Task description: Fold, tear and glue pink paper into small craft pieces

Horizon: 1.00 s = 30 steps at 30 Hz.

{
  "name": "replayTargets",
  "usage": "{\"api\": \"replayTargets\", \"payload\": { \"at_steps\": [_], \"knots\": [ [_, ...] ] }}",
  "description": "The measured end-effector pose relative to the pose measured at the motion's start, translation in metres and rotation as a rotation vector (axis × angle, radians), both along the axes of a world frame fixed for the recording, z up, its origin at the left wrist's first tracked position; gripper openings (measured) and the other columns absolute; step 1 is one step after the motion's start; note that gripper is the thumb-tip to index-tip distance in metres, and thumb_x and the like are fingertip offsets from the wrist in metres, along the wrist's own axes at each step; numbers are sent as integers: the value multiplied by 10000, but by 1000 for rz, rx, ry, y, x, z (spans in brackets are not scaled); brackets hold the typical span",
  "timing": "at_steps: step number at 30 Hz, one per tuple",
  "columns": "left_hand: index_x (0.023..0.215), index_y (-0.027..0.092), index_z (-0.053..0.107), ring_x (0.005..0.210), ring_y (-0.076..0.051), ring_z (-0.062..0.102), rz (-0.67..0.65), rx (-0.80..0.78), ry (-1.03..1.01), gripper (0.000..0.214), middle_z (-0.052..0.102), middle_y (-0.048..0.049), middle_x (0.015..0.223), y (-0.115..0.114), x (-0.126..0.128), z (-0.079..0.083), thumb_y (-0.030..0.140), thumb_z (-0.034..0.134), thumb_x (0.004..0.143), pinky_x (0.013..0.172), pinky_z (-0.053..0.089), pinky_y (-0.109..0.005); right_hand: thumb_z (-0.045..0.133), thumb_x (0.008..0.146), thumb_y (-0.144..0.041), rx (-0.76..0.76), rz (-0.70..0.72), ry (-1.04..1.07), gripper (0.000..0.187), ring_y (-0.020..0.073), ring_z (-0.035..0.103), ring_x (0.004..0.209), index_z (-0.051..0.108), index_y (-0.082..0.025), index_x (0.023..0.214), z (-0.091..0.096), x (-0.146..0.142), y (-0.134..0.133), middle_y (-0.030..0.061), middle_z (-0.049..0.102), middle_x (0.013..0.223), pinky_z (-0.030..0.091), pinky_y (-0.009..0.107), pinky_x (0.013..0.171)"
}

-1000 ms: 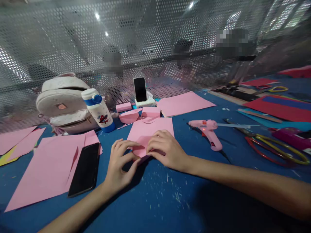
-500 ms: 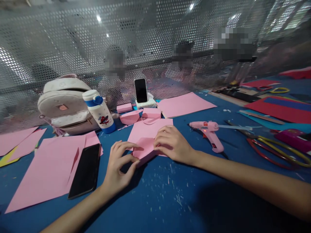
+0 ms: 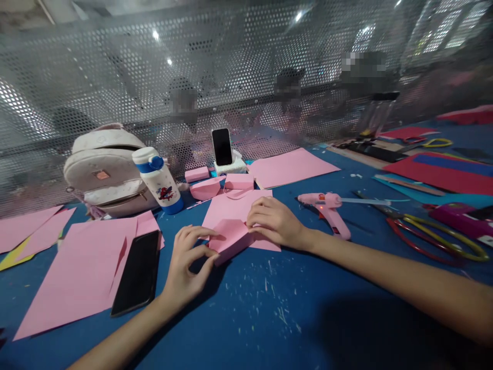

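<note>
A folded pink paper box lies at the middle of the blue table, its long side facing me. My left hand grips its left end between thumb and fingers. At the right end, my right hand is closed with its fingertips on the box; exactly what they pinch is hidden. Under and behind the box lies a sheet of pink paper. Farther back sit smaller folded pink paper pieces. To the right of my right hand, a pink glue gun lies on its side with a glue stick in its back.
On the left are pink sheets, a black phone, a white backpack and a bottle. Another phone leans on a tissue pack. Scissors lie right. A perforated metal screen stands behind; people show beyond.
The view has shifted slightly. My right hand's fingers have moved a little along the right end of the box, while my left hand keeps its hold.
</note>
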<state>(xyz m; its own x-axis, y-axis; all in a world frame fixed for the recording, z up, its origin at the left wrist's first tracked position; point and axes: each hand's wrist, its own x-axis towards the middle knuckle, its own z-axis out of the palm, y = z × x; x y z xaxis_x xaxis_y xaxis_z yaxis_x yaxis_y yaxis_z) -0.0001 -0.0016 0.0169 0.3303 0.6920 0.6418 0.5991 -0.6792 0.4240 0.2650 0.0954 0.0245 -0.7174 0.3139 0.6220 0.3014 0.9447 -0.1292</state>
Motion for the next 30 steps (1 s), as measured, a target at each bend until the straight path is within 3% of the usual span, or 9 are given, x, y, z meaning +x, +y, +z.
{"api": "replayTargets", "payload": {
  "at_steps": [3, 6, 8, 10, 15, 20, 26, 30],
  "knots": [
    [830, 242, 701, 1143, -248, 553, -7, -131, -109, 214, 659, -43, 1195, 2, -2, -1, 192, 540, 964, 1016, 370, -446, 537, 992, -269, -44, 37, 37, 150, 205, 533, 929, 640, -193, 912, -3, 0, 0, 50, 681, 932, 408, 366, 858],
    [1016, 259, 697, 1210, -230, 518, 46, -257, -273, 246, 578, -55, 1282, 6, -3, -5, 258, 451, 1013, 1012, 400, -389, 526, 997, -267, -92, 63, 84, 149, 202, 541, 925, 638, -193, 932, -8, -3, -2, 57, 655, 947, 432, 373, 853],
    [1178, 265, 620, 1106, -208, 556, 96, -325, -357, 232, 566, -61, 1244, 10, -2, -8, 311, 475, 1002, 933, 450, -347, 536, 992, -252, -125, 75, 103, 131, 198, 548, 928, 642, -194, 942, -10, -5, -5, 61, 638, 961, 449, 375, 851],
    [1223, 247, 565, 916, -177, 583, 120, -401, -391, 270, 594, -52, 1118, 15, -1, -12, 345, 522, 975, 787, 478, -292, 550, 984, -236, -177, 81, 129, 108, 195, 554, 960, 648, -200, 955, -11, -8, -8, 61, 619, 990, 464, 377, 868],
    [886, 184, 626, 740, -152, 524, 112, -411, -350, 170, 589, -14, 854, 22, 2, -5, 347, 667, 863, 688, 426, -258, 591, 959, -246, -429, 75, 219, 76, 195, 555, 1132, 640, -221, 1010, -12, -15, -17, 77, 561, 1184, 513, 363, 914],
    [809, 173, 624, 719, -148, 518, 88, -417, -359, 194, 573, 0, 777, 18, 5, 13, 355, 649, 873, 661, 414, -244, 732, 853, -276, -660, 45, 244, 543, 218, 574, 1197, 472, -236, 1327, -18, -19, -19, 100, 577, 1313, 508, 397, 987],
    [803, 172, 582, 657, -119, 494, 85, -471, -420, 241, 531, 26, 724, 14, 9, 17, 391, 622, 897, 579, 385, -201, 623, 906, -185, -705, 50, 181, 363, 192, 627, 1091, 561, -209, 1263, -19, -18, -16, 85, 627, 1249, 521, 369, 959],
    [810, 181, 519, 559, -91, 421, 80, -524, -468, 276, 463, 52, 666, 14, 10, 14, 426, 589, 915, 501, 319, -182, 578, 890, -101, -705, 28, 148, 412, 184, 640, 1043, 566, -206, 1288, -17, -18, -17, 74, 645, 1224, 528, 356, 930]
  ]
}}
